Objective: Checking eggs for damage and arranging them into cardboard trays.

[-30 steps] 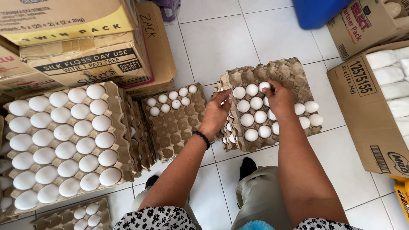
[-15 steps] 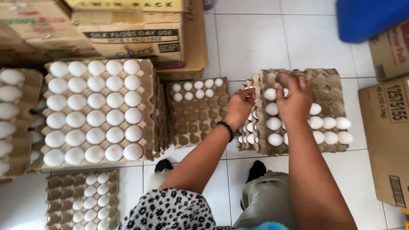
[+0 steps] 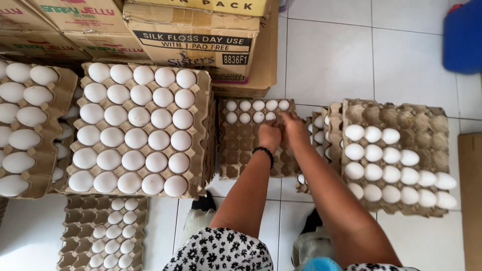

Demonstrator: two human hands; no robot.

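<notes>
Both my hands are over the middle brown egg tray, which has white eggs only in its two far rows. My left hand, with a black band on the wrist, is curled knuckles-up at the end of the second row. My right hand sits beside it, fingers bent down to the same row. What they hold is mostly hidden under the fingers. To the right, a partly filled tray tops a short stack.
A full tray of white eggs tops a tall stack on the left, with another stack beyond it. A low tray lies near left. Cardboard boxes stand behind. A blue container is far right. My feet rest on white tiles.
Both hands have left the right-hand tray and moved left to the middle tray. The view has shifted so the stacks on the left fill more of it.
</notes>
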